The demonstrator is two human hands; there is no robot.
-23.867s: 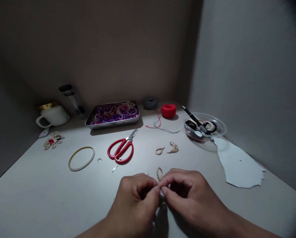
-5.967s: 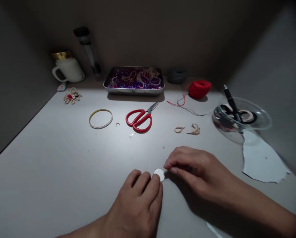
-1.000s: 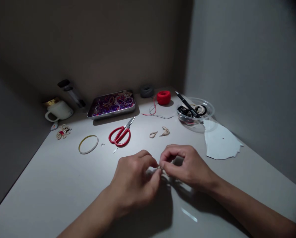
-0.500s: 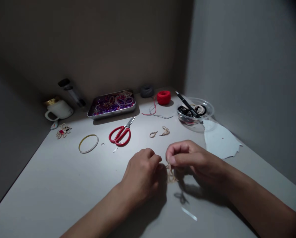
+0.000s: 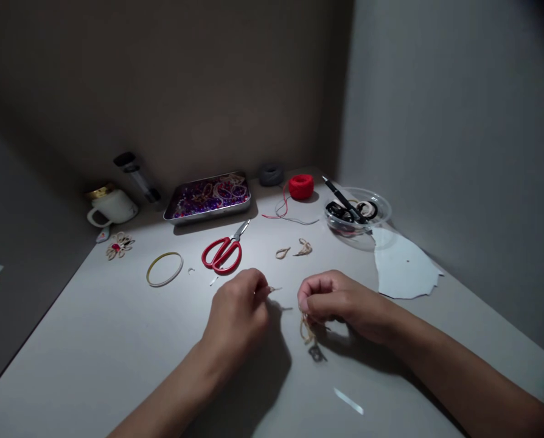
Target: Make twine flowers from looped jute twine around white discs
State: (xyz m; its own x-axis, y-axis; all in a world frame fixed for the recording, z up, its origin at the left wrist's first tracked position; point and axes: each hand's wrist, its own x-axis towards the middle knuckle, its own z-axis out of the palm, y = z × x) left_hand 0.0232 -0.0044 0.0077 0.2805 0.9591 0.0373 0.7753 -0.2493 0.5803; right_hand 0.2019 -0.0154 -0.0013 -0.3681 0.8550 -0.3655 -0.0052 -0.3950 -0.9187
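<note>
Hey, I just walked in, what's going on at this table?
A person is handling twine with both bare hands. The right hand pinches some looped twine that hangs below it. The left hand, held apart, has a thin strand poking out from it. Just beyond, a small twine loop and a twine bundle lie on the table, with red-handled scissors to their left, nobody holding them.

Red-handled metal scissors (image 5: 232, 239) as ref. Behind: rectangular metal tray (image 5: 210, 214). Left: yellow-white round bangle (image 5: 161, 284). Back-right: red yarn ball (image 5: 301, 188). Front-right: looped tan twine (image 5: 308, 339).
</note>
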